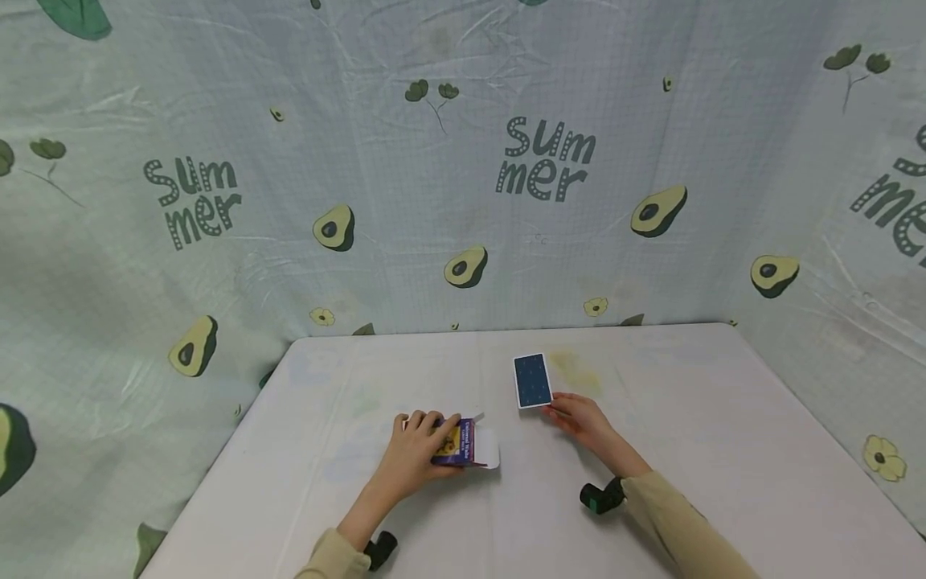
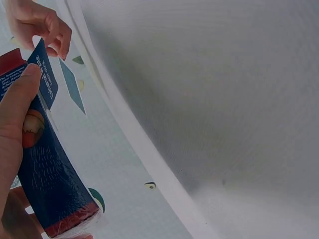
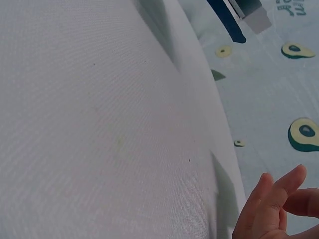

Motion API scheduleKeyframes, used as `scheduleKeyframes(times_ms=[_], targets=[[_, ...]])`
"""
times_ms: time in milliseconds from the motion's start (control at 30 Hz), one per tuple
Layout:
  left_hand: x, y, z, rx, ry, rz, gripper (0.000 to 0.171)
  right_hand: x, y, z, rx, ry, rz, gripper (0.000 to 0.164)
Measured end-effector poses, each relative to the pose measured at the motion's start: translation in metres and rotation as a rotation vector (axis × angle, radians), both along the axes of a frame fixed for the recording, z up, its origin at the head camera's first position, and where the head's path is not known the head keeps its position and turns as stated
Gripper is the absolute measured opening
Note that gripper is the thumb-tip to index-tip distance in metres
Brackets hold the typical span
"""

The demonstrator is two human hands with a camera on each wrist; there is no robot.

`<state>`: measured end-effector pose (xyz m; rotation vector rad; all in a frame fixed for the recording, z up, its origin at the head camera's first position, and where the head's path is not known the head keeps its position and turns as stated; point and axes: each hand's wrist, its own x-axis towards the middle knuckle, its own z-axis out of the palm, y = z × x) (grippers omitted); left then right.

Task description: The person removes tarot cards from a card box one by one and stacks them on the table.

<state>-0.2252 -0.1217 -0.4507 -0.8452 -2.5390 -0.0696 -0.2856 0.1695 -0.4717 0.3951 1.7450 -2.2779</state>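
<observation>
My left hand (image 1: pixel 418 452) grips a small card box (image 1: pixel 454 444), purple-blue with a yellow picture. Its end flap (image 1: pixel 487 449) stands open toward the right. In the left wrist view the thumb presses the box's dark blue side (image 2: pixel 52 169), and printed flaps stick out at its top. My right hand (image 1: pixel 581 418) pinches the near right corner of a dark blue card (image 1: pixel 533 380) with a white border. Whether it is one card or a thin stack, I cannot tell. The right wrist view shows the right hand (image 3: pixel 271 209) with thumb and fingers together; the card is hidden there.
A white cloth-covered table (image 1: pixel 347 498) lies under both hands. Behind it hangs a pale curtain (image 1: pixel 405 177) printed with avocados and lettering. Black wrist cameras are strapped below each hand, the right one (image 1: pixel 602 496) near the sleeve.
</observation>
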Motion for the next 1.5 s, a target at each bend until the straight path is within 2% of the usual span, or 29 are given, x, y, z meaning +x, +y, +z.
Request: scheduleKeyframes(times_ms=[233,467,733,1033,1500], targets=[[0.001,0.003,0.003,-0.023,-0.001,0.004,0.074,-0.008,-0.003,-0.002,-0.013,-0.016,-0.041,0.044],[0.002,0.004,0.003,-0.029,-0.004,0.006,0.074,-0.012,-0.005,-0.001,0.039,-0.013,-0.065,0.041],[0.002,0.006,0.004,-0.029,-0.008,-0.001,0.074,-0.016,-0.007,0.002,-0.004,-0.011,-0.076,0.041],[0.002,0.008,0.004,-0.028,-0.039,0.001,0.074,-0.019,-0.007,-0.001,0.046,-0.043,-0.075,0.041],[0.003,0.008,0.005,-0.031,-0.031,-0.003,0.073,-0.016,-0.007,-0.004,0.05,-0.021,-0.086,0.043]])
